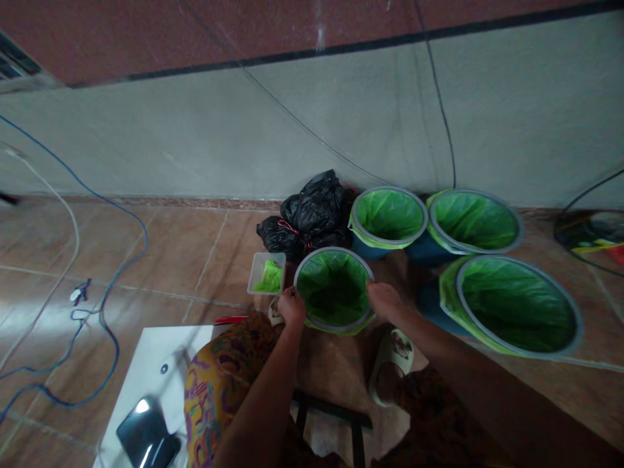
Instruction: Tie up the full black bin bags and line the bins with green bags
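Note:
Between my feet stands a trash bin (335,323) with a grey ring rim and a green bag lining its inside. My left hand (291,307) is closed on the left side of this rim, and my right hand (383,299) is closed on its right side. The fingertips are partly hidden, so I cannot tell whether they pinch the ring, the bag edge or both. The bag's edge folds out under the ring at the front. Just left of my left hand is a clear plastic tub (250,283) holding bright green bags (270,277).
Three more lined bins (389,244) (475,249) (519,354) stand to the right. Black tied bags (316,205) lie by the wall. A white board (160,344) with a dark device (146,429) is at lower left. A blue cable (117,344) crosses the floor; coiled cables (595,237) lie far right.

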{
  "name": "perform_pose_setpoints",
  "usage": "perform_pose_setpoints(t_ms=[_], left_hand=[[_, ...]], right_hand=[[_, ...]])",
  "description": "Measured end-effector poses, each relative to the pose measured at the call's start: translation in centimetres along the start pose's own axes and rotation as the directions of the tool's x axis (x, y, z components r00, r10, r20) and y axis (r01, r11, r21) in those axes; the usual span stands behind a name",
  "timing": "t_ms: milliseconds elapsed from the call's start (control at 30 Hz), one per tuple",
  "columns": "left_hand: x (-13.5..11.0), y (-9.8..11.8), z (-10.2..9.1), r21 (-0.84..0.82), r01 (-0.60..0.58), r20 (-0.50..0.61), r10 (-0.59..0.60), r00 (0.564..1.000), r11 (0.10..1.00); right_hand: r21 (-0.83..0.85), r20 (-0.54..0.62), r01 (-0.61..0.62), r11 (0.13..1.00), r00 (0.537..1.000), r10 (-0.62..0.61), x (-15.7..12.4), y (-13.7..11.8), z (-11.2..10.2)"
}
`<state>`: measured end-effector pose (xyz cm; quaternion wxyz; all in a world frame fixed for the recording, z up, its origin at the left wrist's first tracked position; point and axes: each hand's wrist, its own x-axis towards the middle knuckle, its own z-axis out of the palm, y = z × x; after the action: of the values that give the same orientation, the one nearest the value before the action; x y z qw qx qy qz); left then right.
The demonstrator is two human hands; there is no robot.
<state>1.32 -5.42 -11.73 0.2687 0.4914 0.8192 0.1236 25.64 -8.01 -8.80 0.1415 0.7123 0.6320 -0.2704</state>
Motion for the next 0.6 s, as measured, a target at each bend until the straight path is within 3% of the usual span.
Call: perform_pose_setpoints(t_ms=[167,267,333,400,600], left_hand=[[0.1,0.4,-0.2,0.033,-0.015,0.026,0.014,1.0,0.999],[0.8,1.1,0.1,0.043,-0.083,0.005,0.083,0.997,0.996],[1.6,1.9,0.4,0.078,-0.173,0.006,0.173,0.985,0.982],[2.7,2.8,0.9,0.128,-0.271,0.022,0.271,0.962,0.954],[6.1,4.0,2.2,0.225,-0.527,0.164,0.501,0.85,0.82]], right_hand=[[-0.001,-0.003,-0.068,0.998,0.998,0.068,0.2,-0.3,-0.8],[0.007,-0.105,-0.154,0.988,0.982,0.154,1.0,-0.3,-1.1],[0.003,-0.191,-0.144,0.99,0.971,0.142,1.6,-0.2,-1.1],[-0.007,-0.23,-0.114,0.993,0.967,0.109,2.1,0.0,-0.8],[0.002,-0.153,-0.041,0.999,0.987,0.041,3.3,0.1,0.3]])
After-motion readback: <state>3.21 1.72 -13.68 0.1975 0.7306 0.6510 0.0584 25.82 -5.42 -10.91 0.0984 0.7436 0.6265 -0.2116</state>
